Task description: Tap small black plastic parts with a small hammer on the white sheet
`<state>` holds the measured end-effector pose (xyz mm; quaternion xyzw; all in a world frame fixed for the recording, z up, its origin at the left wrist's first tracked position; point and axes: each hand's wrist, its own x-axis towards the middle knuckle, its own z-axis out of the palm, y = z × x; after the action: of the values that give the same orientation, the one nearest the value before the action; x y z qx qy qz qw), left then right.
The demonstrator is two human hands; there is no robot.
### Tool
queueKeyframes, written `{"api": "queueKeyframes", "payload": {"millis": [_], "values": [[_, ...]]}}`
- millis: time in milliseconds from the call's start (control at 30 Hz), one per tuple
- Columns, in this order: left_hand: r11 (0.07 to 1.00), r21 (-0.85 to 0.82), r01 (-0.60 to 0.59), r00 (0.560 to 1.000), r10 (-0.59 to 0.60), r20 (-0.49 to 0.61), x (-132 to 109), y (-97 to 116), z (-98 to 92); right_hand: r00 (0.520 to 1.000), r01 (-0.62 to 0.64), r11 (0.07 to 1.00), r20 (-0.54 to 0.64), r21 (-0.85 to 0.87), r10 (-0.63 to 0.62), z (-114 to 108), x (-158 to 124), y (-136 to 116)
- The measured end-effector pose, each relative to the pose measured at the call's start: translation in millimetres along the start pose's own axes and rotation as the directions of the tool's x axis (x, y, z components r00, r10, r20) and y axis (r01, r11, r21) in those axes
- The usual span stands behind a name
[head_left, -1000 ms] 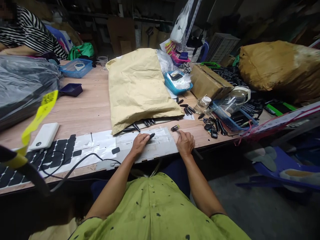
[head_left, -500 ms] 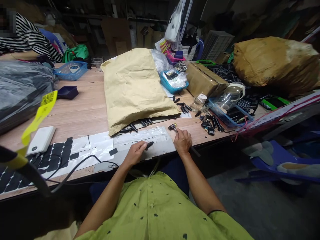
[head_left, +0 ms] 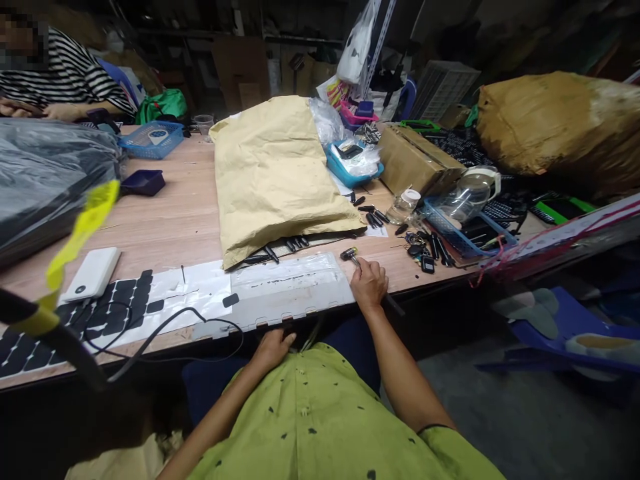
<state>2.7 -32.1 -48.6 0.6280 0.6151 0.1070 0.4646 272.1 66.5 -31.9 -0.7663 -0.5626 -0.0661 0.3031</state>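
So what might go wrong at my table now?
The black cable droops over the edge of the table near your left hand, so it might snag. The small hammer in your right hand has its handle past that edge, so a knock could jolt it loose. The clear pitcher looks tilted by the blue basket and may tip if bumped.

The tabletop (head_left: 175, 213) is softly lit, the background (head_left: 190, 47) dark, the yellow tag (head_left: 80, 230) blurred.

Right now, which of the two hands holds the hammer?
The right hand, closed around the hammer; the left hand, with no hammer, is near the green shirt.
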Motion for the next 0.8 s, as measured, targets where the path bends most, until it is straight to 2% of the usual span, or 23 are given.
{"api": "queueKeyframes", "payload": {"millis": [67,133,200,267,300,367,400,433,500,533,600,700,800], "values": [[0.998,0.035,-0.045,0.999,0.044,0.012,-3,1,-3.1,1.0,0.006,1.0,-0.017,-0.012,-0.006,1,-1,0],[0.992,0.027,-0.122,0.985,0.117,0.124,-9,12,-12.1,1.0,0.0,1.0,-0.012,-0.017,0.0,1,-1,-1],[0.981,-0.013,-0.194,0.955,0.192,0.227,-11,28,-28.0,1.0,-0.009,1.0,-0.001,-0.019,0.009,1,-2,-2],[0.969,-0.037,-0.243,0.945,0.245,0.218,-5,44,-50.1,1.0,-0.011,1.0,0.003,-0.021,0.011,0,-2,-2],[0.965,-0.023,-0.26,0.953,0.26,0.156,2,50,-62.7,1.0,-0.01,1.0,0.005,-0.024,0.01,-1,-2,-3],[0.966,0.07,-0.25,0.964,0.255,-0.08,21,57,-88.3,1.0,-0.011,0.999,0.026,-0.03,0.012,-2,-1,-3],[0.97,0.135,-0.203,0.945,0.23,-0.231,33,57,-100.1,0.999,-0.013,0.999,0.043,-0.032,0.014,-3,-1,-3],[0.973,0.192,-0.13,0.906,0.196,-0.377,45,56,-110.6,0.998,-0.016,0.999,0.061,-0.032,0.018,-3,-1,-3],[0.965,0.263,0.005,0.818,0.147,-0.556,66,51,-126.6,0.996,-0.021,0.999,0.083,-0.029,0.024,-4,0,-3],[0.957,0.285,0.062,0.792,0.127,-0.597,74,47,-132.0,0.996,-0.023,0.999,0.083,-0.027,0.026,-4,0,-4],[0.941,0.313,0.13,0.774,0.102,-0.625,85,41,-138.4,0.997,-0.025,0.999,0.072,-0.029,0.027,-4,0,-5],[0.928,0.344,0.146,0.779,0.107,-0.618,86,36,-140.4,0.998,-0.02,0.999,0.054,-0.048,0.022,-4,-1,-7],[0.915,0.392,0.096,0.811,0.157,-0.564,75,39,-133.7,0.999,-0.011,0.996,0.038,-0.094,0.015,-2,-2,-8]]}}
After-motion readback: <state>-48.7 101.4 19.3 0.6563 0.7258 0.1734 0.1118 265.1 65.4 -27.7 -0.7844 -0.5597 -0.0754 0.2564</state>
